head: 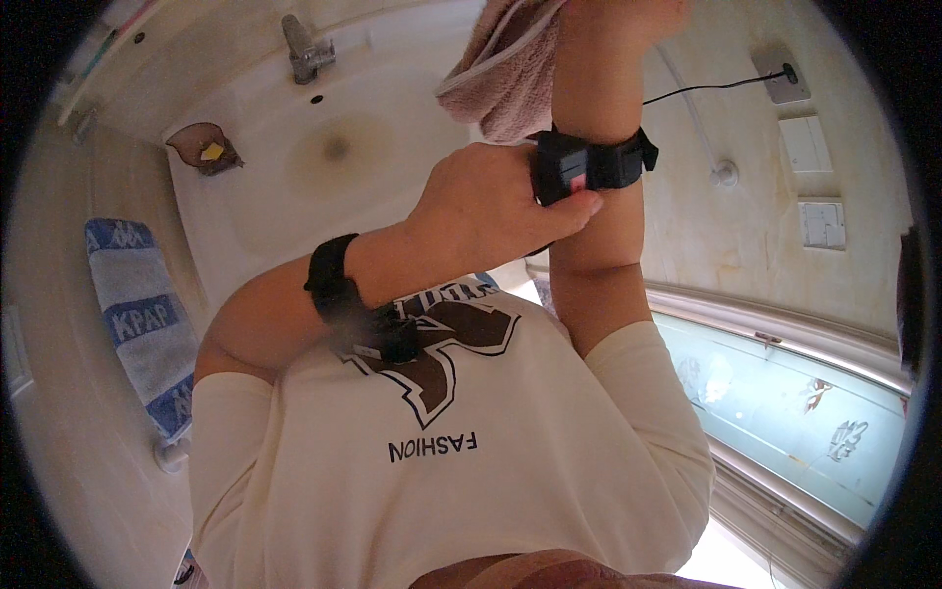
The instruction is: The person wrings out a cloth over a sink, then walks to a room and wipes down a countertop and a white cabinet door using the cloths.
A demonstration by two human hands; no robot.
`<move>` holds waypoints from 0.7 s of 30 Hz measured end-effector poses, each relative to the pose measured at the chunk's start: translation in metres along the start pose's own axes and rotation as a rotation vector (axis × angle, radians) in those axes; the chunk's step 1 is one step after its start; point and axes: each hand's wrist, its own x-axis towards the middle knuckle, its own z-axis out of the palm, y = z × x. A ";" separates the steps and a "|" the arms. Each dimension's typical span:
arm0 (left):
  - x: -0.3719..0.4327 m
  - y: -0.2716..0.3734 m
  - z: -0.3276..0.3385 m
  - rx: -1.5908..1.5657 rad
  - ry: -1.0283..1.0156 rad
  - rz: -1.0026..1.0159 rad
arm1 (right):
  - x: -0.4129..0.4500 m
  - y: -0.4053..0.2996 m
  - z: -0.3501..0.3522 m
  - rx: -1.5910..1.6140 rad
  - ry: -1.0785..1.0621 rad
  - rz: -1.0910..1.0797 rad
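Note:
My left hand (486, 199) reaches across my chest to my right forearm. Its thumb lies over a black strapped device (565, 168) with a small red patch, and its other fingers are hidden behind the device and the arm. A second black strapped device (335, 283) sits on my left wrist. My right arm is raised, and only part of my right hand (636, 22) shows at the top edge; its fingers are out of view. Beside that forearm hangs a dusty-pink towel (508, 81); what holds it up cannot be seen.
Behind my arms is a white, stained washbasin (257, 199) with a metal tap (305, 55). A brown leaf-shaped soap dish (199, 147) holds a yellow piece. A blue-and-grey towel (140, 324) hangs left. A black cable (714, 87) runs to a wall socket (780, 77); a frosted window (780, 420) is right.

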 end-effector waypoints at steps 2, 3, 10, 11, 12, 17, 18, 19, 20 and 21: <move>-0.001 0.005 -0.003 -0.035 0.080 0.146 | 0.003 -0.001 0.004 0.388 0.107 0.328; -0.002 0.008 -0.008 -0.036 0.083 0.147 | 0.007 -0.001 -0.002 0.388 0.103 0.329; 0.007 -0.043 -0.017 -0.487 0.002 0.251 | 0.017 0.010 -0.026 0.332 -0.221 0.411; 0.012 -0.046 -0.013 -0.551 0.072 0.315 | 0.014 0.009 -0.026 0.329 -0.221 0.413; 0.014 -0.048 -0.009 -0.554 0.073 0.314 | 0.008 0.008 -0.028 0.299 -0.176 0.468; 0.019 -0.050 -0.005 -0.372 0.111 0.495 | 0.001 0.010 -0.026 0.414 -0.082 0.571; 0.022 -0.054 -0.003 -0.373 0.112 0.494 | 0.000 0.010 -0.026 0.362 -0.107 0.554; 0.026 -0.060 0.000 -0.282 0.177 0.608 | -0.002 0.010 -0.023 0.312 -0.130 0.539; 0.027 -0.063 0.003 -0.188 0.241 0.720 | -0.004 0.010 -0.022 0.313 -0.129 0.543; 0.026 -0.063 0.004 -0.189 0.238 0.718 | -0.005 0.010 -0.022 0.281 -0.116 0.547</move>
